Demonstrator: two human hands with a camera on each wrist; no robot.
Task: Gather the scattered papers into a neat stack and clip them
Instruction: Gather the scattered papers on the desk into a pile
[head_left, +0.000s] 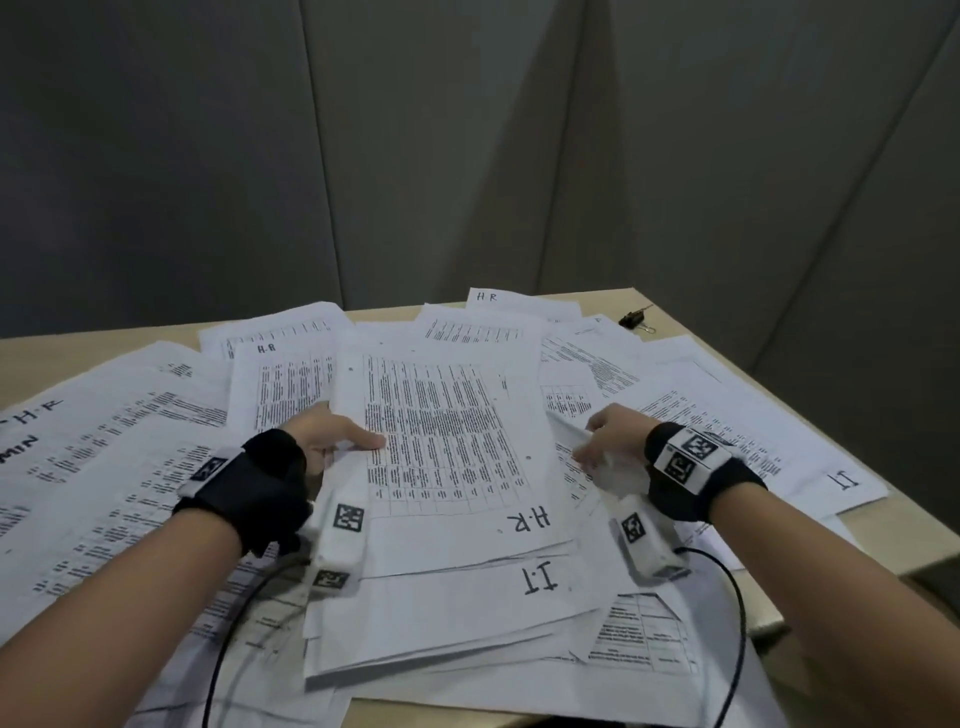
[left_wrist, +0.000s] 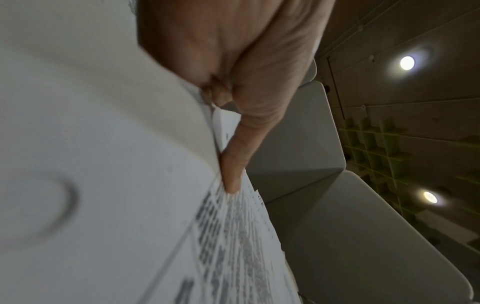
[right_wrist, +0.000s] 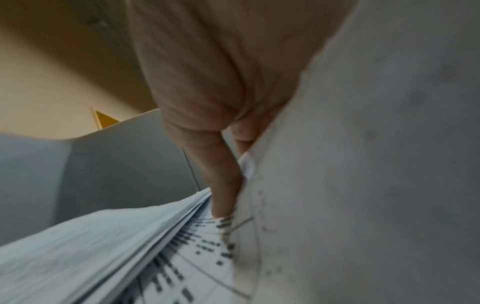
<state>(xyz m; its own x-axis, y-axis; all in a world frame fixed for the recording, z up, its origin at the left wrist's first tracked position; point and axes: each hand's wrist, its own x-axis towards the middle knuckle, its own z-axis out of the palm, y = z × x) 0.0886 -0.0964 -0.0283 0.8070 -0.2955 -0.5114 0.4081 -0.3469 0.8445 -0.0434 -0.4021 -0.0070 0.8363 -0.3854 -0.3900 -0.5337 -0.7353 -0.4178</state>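
Observation:
Many white printed sheets lie fanned over the beige table. In the middle a rough stack of papers, its top sheet marked "H.R", is held from both sides. My left hand pinches the stack's left edge, thumb on top; the left wrist view shows that thumb pressed on the sheet edges. My right hand grips sheets at the stack's right edge, and the right wrist view shows a finger against the paper layers. A black binder clip lies at the table's far right corner.
Loose sheets marked "I.T" and "H R" spread to the table's right and far edges. Grey padded wall panels stand behind the table. Black cables run from my wrist bands over the near papers.

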